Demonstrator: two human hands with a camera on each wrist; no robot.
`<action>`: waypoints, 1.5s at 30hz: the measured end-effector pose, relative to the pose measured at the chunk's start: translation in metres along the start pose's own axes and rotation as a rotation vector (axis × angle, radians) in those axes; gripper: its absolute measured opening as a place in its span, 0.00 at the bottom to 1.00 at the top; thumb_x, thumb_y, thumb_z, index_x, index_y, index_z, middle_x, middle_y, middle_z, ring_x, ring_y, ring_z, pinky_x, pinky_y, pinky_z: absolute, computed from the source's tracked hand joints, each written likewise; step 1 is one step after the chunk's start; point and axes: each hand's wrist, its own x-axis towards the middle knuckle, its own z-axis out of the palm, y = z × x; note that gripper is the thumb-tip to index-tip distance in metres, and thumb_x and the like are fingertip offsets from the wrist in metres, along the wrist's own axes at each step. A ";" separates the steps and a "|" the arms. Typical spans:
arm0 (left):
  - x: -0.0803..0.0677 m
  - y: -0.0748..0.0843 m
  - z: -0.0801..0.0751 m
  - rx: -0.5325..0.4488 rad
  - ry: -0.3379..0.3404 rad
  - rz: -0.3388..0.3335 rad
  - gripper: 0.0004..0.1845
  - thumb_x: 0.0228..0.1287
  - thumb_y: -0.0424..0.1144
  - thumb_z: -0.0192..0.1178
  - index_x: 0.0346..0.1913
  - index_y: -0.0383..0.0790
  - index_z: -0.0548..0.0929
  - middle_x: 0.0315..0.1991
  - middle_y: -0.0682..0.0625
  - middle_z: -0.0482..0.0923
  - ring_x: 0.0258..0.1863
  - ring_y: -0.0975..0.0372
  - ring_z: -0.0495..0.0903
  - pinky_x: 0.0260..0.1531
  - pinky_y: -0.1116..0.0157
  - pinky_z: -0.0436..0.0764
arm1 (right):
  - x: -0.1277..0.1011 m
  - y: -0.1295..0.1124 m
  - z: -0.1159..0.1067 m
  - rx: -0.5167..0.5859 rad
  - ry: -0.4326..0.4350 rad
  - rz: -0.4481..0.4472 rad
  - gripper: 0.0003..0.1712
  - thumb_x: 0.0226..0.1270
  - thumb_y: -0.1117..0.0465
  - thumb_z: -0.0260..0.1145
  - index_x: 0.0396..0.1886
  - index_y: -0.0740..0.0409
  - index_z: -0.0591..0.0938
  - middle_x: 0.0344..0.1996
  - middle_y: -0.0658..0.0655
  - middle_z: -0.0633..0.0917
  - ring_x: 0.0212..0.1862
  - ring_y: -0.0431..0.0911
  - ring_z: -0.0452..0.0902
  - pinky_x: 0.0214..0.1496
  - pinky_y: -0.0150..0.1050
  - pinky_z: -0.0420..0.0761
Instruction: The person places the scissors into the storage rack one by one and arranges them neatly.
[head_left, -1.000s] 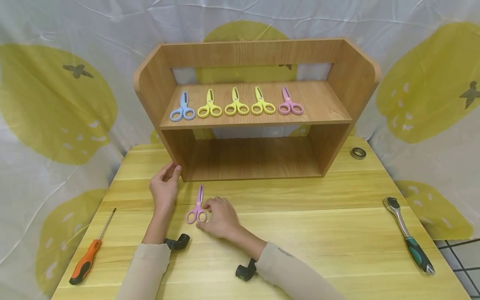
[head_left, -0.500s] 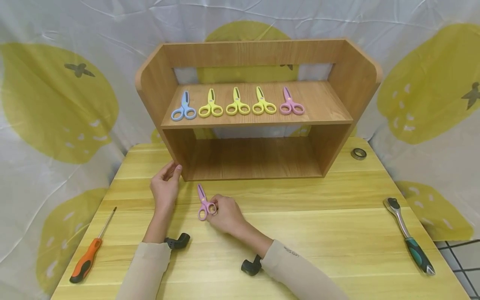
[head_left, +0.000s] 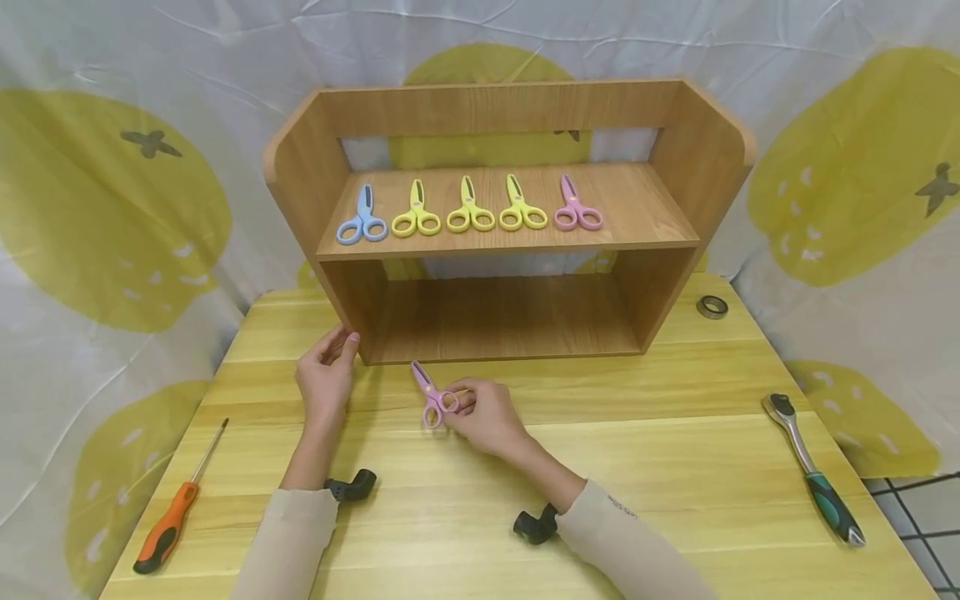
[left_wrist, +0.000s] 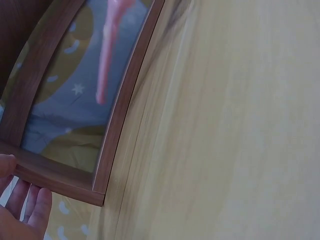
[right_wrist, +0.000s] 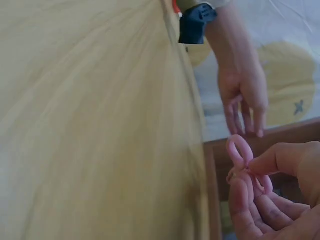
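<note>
Pink scissors (head_left: 429, 392) are raised off the table, blades tilted toward the shelf. My right hand (head_left: 483, 414) pinches them by one handle loop, thumb against fingers, as the right wrist view shows with the pink handles (right_wrist: 241, 152). My left hand (head_left: 326, 371) rests its fingertips at the outer face of the wooden shelf's (head_left: 510, 247) left side panel, fingers loosely bent. Along the upper board lie blue scissors (head_left: 364, 218), several yellow scissors (head_left: 416, 212) and another pair of pink scissors (head_left: 574, 207). In the left wrist view a blurred pink blade (left_wrist: 106, 60) shows before the shelf.
At the left of the table (head_left: 637, 467) lies an orange-handled screwdriver (head_left: 174, 517). A ratchet wrench (head_left: 813, 471) lies at the right, with a roll of tape (head_left: 712, 307) behind it. A patterned cloth (head_left: 97, 50) hangs around the table.
My right hand has taken hold of the pink scissors and lifted them, moving right and toward the shelf while their tips swing left. The left hand stays at the side panel.
</note>
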 end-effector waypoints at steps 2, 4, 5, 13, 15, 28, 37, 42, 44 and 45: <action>0.000 -0.001 0.000 0.003 -0.002 0.002 0.24 0.70 0.54 0.66 0.66 0.53 0.82 0.60 0.54 0.85 0.57 0.66 0.83 0.58 0.70 0.83 | -0.005 -0.003 -0.010 0.014 0.007 -0.012 0.20 0.60 0.63 0.75 0.54 0.57 0.87 0.29 0.48 0.89 0.34 0.38 0.86 0.36 0.31 0.87; 0.000 -0.002 -0.001 0.002 0.001 0.008 0.24 0.70 0.54 0.66 0.66 0.53 0.83 0.59 0.54 0.86 0.56 0.66 0.84 0.55 0.73 0.83 | -0.012 -0.008 -0.020 0.027 0.011 -0.031 0.20 0.60 0.64 0.75 0.54 0.57 0.87 0.29 0.48 0.89 0.34 0.39 0.85 0.37 0.31 0.87; 0.000 -0.002 -0.001 0.002 0.002 0.011 0.24 0.70 0.54 0.66 0.65 0.53 0.83 0.59 0.54 0.86 0.56 0.66 0.84 0.53 0.74 0.83 | -0.015 -0.011 -0.025 0.036 0.013 -0.044 0.20 0.60 0.64 0.75 0.53 0.57 0.87 0.29 0.49 0.89 0.33 0.39 0.85 0.37 0.31 0.87; 0.001 -0.002 -0.001 -0.008 -0.002 0.023 0.23 0.70 0.53 0.67 0.65 0.54 0.83 0.59 0.53 0.86 0.56 0.65 0.85 0.52 0.75 0.83 | -0.048 -0.049 -0.073 0.073 0.065 -0.210 0.21 0.60 0.68 0.75 0.54 0.58 0.86 0.31 0.51 0.90 0.33 0.41 0.85 0.40 0.35 0.89; 0.002 -0.002 -0.001 -0.005 -0.005 0.021 0.24 0.69 0.53 0.67 0.65 0.53 0.83 0.59 0.53 0.86 0.57 0.65 0.85 0.54 0.74 0.83 | -0.055 -0.061 -0.086 0.092 0.093 -0.262 0.21 0.60 0.70 0.74 0.55 0.58 0.86 0.32 0.52 0.90 0.33 0.42 0.85 0.41 0.35 0.89; 0.002 -0.003 -0.002 0.000 -0.005 0.006 0.24 0.69 0.55 0.67 0.65 0.54 0.83 0.60 0.53 0.85 0.58 0.64 0.84 0.57 0.72 0.83 | -0.047 -0.101 -0.183 0.040 0.379 -0.374 0.23 0.66 0.70 0.72 0.62 0.61 0.83 0.40 0.59 0.89 0.37 0.40 0.84 0.38 0.27 0.86; 0.003 -0.003 0.000 -0.014 0.025 0.012 0.23 0.68 0.53 0.68 0.64 0.52 0.85 0.59 0.52 0.86 0.52 0.69 0.85 0.50 0.78 0.82 | -0.019 -0.092 -0.239 -0.004 0.553 -0.332 0.22 0.70 0.64 0.71 0.63 0.62 0.82 0.36 0.43 0.86 0.37 0.37 0.82 0.40 0.22 0.82; 0.002 -0.002 0.001 -0.021 0.026 0.013 0.23 0.69 0.52 0.68 0.64 0.51 0.84 0.58 0.51 0.87 0.51 0.69 0.85 0.50 0.79 0.82 | -0.003 -0.085 -0.264 -0.036 0.638 -0.280 0.23 0.69 0.64 0.72 0.62 0.63 0.82 0.33 0.41 0.85 0.34 0.36 0.78 0.35 0.22 0.77; 0.001 -0.002 0.001 -0.023 0.026 0.015 0.23 0.69 0.51 0.68 0.64 0.51 0.85 0.58 0.51 0.87 0.51 0.69 0.85 0.50 0.79 0.82 | 0.005 -0.083 -0.273 -0.061 0.663 -0.250 0.23 0.69 0.64 0.71 0.62 0.63 0.82 0.32 0.40 0.83 0.32 0.35 0.77 0.34 0.22 0.76; 0.001 -0.001 0.001 -0.021 0.027 0.015 0.22 0.69 0.51 0.68 0.63 0.51 0.85 0.57 0.51 0.87 0.51 0.69 0.85 0.50 0.78 0.82 | 0.008 -0.082 -0.276 -0.076 0.672 -0.230 0.23 0.69 0.63 0.71 0.62 0.63 0.83 0.32 0.39 0.83 0.32 0.35 0.76 0.33 0.22 0.75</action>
